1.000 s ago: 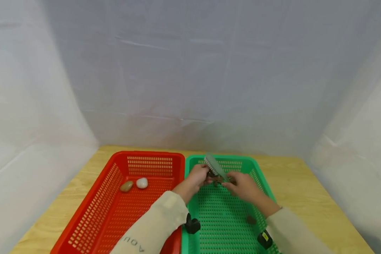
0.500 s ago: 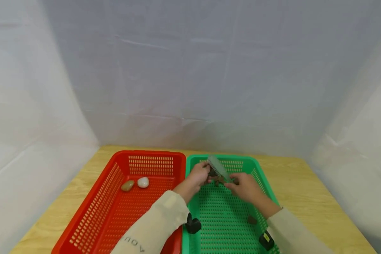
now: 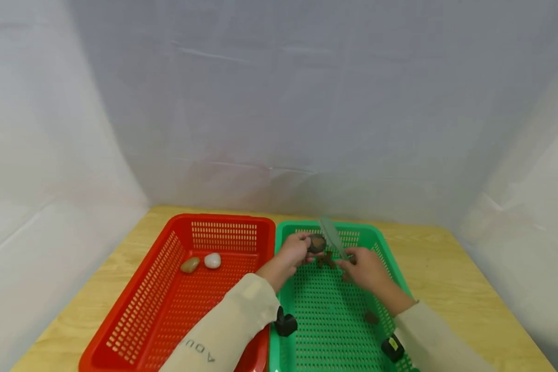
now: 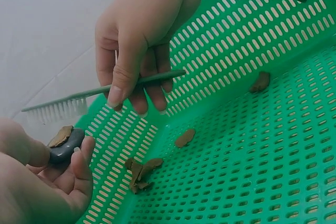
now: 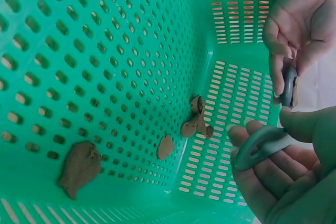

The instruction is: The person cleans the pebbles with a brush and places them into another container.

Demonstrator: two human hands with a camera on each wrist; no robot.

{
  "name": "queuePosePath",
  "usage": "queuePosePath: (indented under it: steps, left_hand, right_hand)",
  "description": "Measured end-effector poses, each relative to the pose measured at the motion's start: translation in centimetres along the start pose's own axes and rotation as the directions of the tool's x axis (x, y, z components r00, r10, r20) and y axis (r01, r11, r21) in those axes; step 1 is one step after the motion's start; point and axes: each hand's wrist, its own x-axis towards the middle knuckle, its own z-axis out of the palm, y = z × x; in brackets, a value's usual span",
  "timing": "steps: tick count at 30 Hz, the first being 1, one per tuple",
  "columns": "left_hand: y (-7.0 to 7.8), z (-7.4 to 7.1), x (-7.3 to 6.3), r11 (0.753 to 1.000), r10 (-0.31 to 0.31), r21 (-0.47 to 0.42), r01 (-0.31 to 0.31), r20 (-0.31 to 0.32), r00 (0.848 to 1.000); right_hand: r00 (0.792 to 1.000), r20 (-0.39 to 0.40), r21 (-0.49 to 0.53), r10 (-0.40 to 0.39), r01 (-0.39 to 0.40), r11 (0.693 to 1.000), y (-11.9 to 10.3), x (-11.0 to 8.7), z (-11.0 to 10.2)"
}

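Note:
My left hand [image 3: 293, 254] grips a smooth dark stone [image 3: 316, 243] over the far end of the green basket [image 3: 285, 289]. A flat brown clay-like patch [image 4: 61, 136] sticks to the stone's face. My right hand [image 3: 366, 268] pinches the handle of a grey-green brush [image 3: 333, 237]. The brush's pale bristles [image 4: 60, 109] point down, a small gap from the stone in the left wrist view. Several brown flakes [image 4: 140, 174] lie in the basket below the hands. The right palm in the right wrist view hides part of the brush.
A red basket [image 3: 167, 305] stands against the green one on the left. In it lie a tan stone [image 3: 190, 265] and a white stone [image 3: 212, 260]. Another brown piece [image 3: 371, 317] lies near the green basket's right side. Pale sheeting rises behind the wooden table [image 3: 446, 289].
The brush has moved right, off the stone. The left hand has shifted slightly right and up, and the stone's patched face now shows. A brown clump is now visible in the basket beneath it.

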Motion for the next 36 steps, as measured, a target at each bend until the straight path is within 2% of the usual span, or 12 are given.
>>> queuePosePath:
  steps: [4,11,16,23,36]
  left_hand:
    - [0.5,0.0,0.2,1.0,0.007,0.0,-0.007,0.008,1.0]
    - [0.2,0.3,0.1,1.0,-0.01,0.0,0.01,-0.018,1.0]
    - [-0.1,0.8,0.0,1.0,-0.004,0.003,0.004,0.0,1.0]
    - [-0.2,0.9,0.0,1.0,0.007,0.022,-0.007,-0.014,1.0]
    - [-0.4,0.3,-0.1,0.999,0.035,0.022,-0.035,-0.007,0.999]
  right_hand:
    - [1.0,-0.013,-0.009,-0.028,0.028,1.0,-0.3,0.4,-0.3]
    - [0.984,-0.001,-0.094,-0.18,0.18,0.979,0.1,0.4,0.1]
    - [0.987,0.006,-0.065,-0.16,0.16,0.985,0.7,0.1,0.2]
    - [0.991,0.007,-0.06,-0.134,0.134,0.989,1.0,0.4,0.4]
    - [0.974,0.017,-0.037,-0.225,0.226,0.974,0.8,0.7,0.7]
